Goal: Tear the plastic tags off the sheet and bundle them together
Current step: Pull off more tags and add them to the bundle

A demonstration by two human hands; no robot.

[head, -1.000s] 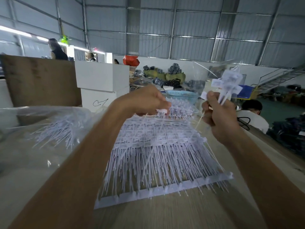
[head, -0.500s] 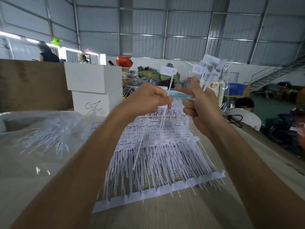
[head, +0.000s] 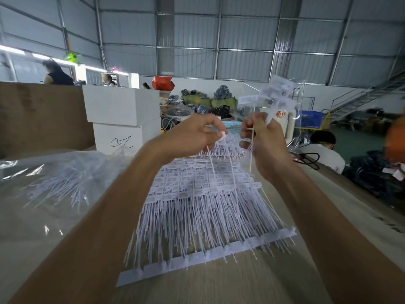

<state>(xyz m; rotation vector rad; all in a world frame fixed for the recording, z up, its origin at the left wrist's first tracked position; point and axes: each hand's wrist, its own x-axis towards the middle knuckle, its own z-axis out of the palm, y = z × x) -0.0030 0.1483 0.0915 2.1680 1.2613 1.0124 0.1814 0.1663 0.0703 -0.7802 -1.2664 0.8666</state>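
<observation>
A white sheet of plastic tags (head: 203, 218) lies on the wooden table, its long thin stems running down to a flat strip at the near edge. My left hand (head: 192, 137) pinches the head of one tag (head: 223, 135) at the sheet's far end, its stem trailing down. My right hand (head: 264, 141) grips a bundle of torn-off tags (head: 277, 93), whose label heads fan out above my fist while their stems hang below it. Both hands hover above the far part of the sheet.
A clear plastic bag with more white tags (head: 57, 185) lies on the table at the left. White boxes (head: 122, 110) and a brown board (head: 41, 115) stand behind. A seated person (head: 322, 148) is beyond the table's right edge.
My left hand has handed a loose tag to the bundle and dropped back to the sheet's far end, where it pinches another tag. My right hand has moved slightly right with the bundle.
</observation>
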